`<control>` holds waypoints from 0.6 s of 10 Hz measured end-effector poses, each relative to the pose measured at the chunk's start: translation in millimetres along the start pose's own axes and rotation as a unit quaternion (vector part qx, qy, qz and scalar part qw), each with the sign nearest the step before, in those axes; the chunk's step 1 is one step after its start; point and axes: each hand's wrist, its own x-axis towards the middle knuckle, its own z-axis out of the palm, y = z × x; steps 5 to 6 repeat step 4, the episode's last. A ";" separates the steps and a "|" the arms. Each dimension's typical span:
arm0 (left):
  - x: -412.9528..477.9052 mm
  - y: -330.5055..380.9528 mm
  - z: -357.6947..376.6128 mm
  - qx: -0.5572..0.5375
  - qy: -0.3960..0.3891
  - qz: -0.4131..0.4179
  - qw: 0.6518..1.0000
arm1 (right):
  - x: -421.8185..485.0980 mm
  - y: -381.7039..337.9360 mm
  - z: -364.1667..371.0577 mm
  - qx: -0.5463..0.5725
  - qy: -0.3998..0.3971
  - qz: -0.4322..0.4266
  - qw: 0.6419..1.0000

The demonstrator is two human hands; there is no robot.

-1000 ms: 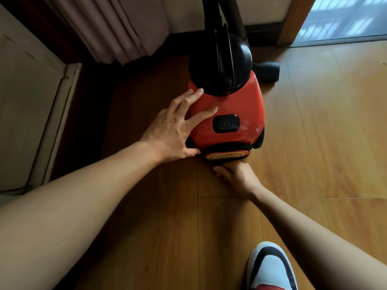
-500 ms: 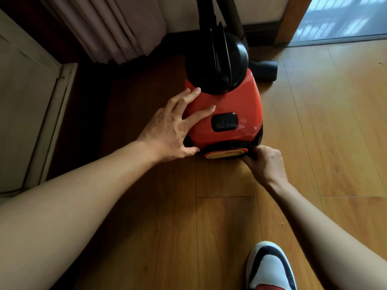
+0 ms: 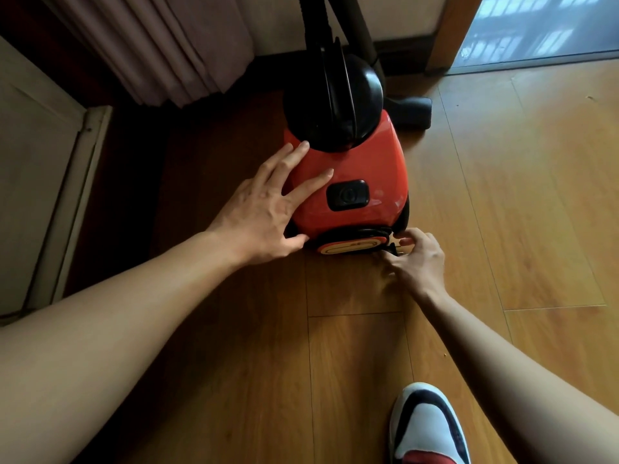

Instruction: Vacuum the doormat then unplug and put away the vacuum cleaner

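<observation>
Head view: cord handling at the back of the vacuum [image 3: 348, 169], no doormat in sight.

Vacuum sits on the wood floor [image 3: 335, 363] by the curtain [image 3: 174, 48], nozzle [image 3: 412, 110] behind it. Left hand [image 3: 264, 209] lies flat on the red shell, fingers straight and spread, bracing. Right hand [image 3: 418, 259] is at the rear lower corner, fingertips curled and pinching a small black piece, probably the plug [image 3: 395, 251]. Can't tell if the cord is going in or out. Next: keep the body braced so it doesn't roll, and move the plug in line with the reel slot.
</observation>
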 end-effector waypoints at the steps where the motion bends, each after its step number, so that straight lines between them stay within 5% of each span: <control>1: 0.4 5.3 -3.8 -0.015 -0.002 -0.015 1.000 | -2.3 2.0 -2.4 0.023 -0.004 0.000 1.000; 6: -4.7 25.7 -29.3 -0.032 0.005 -0.050 0.998 | -9.6 -13.2 -33.5 -0.006 -0.044 -0.034 0.998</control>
